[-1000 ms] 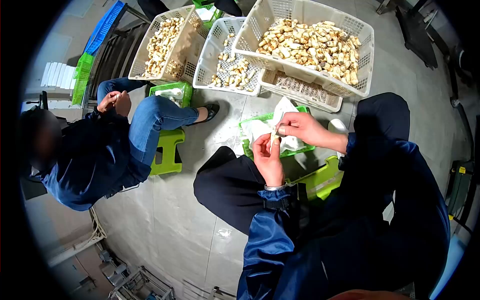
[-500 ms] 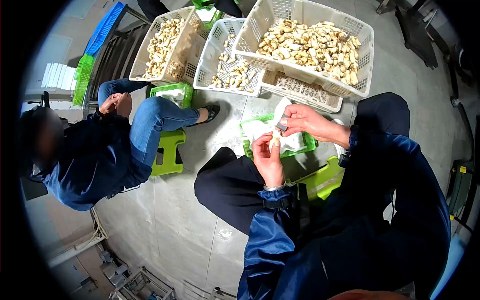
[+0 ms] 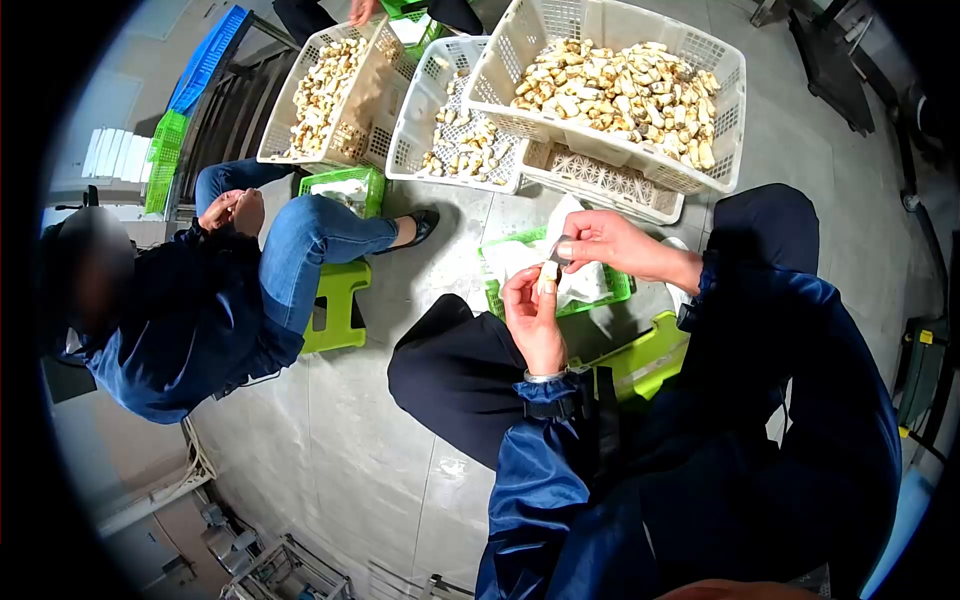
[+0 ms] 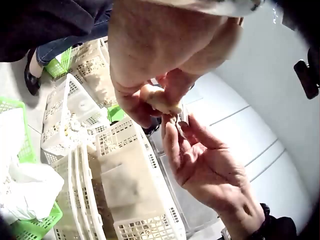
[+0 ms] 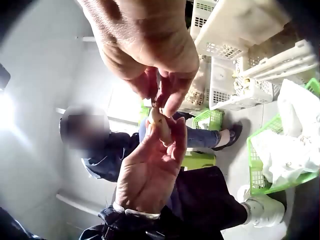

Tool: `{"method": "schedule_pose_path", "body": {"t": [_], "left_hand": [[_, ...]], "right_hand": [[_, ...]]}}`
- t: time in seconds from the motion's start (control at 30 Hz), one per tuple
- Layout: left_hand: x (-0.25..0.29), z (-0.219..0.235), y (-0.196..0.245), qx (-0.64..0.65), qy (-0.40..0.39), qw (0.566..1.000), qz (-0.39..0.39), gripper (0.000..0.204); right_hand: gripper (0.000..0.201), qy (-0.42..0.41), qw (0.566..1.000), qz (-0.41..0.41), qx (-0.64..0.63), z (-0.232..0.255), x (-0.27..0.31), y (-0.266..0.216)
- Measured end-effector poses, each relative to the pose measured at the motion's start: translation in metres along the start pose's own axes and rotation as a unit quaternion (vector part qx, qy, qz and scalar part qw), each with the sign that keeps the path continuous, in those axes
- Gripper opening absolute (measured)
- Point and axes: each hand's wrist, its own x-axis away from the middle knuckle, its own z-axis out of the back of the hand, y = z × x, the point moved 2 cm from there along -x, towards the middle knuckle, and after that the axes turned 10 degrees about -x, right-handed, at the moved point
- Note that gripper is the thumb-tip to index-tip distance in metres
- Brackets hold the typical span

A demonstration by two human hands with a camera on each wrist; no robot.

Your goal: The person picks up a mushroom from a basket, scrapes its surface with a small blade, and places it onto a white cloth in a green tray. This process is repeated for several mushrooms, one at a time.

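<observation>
The left hand (image 3: 537, 325) pinches a small pale mushroom-like piece (image 3: 549, 272) between thumb and fingers. In the right wrist view the piece (image 5: 160, 125) stands upright in the left hand (image 5: 150, 175), with brown spots near its upper end. The right hand (image 3: 620, 247) pinches a small thin metal blade (image 3: 562, 252), its edge against the end of the piece. In the left wrist view the right hand (image 4: 210, 170) meets the piece (image 4: 159, 99) from below. Under both hands is a green basket (image 3: 622, 290) lined with a white bag (image 3: 585, 285).
A large crate (image 3: 600, 128) heaped with brownish-white pieces stands ahead, beside a shallower crate (image 3: 400, 165) and another full one (image 3: 375, 60). At left sits a person in blue jeans (image 3: 300, 250) on a green stool (image 3: 345, 300). A third person's hand (image 3: 362, 10) shows at the top.
The right hand has swung from the fingers of the left hand to show the blade, now at the piece's end. A third person's hand has appeared by the far left crate.
</observation>
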Motion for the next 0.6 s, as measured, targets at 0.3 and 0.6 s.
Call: {"method": "schedule_pose_path", "body": {"t": [0.3, 0.6], "left_hand": [[0.0, 0.005, -0.003, 0.105, 0.047, 0.987, 0.109, 0.02], [0.002, 0.014, -0.015, 0.026, 0.089, 0.982, 0.166, 0.025]], "right_hand": [[0.019, 0.014, 0.9, 0.053, 0.432, 0.029, -0.004, 0.019], [0.023, -0.006, 0.997, -0.068, 0.041, -0.003, -0.002, 0.01]]}}
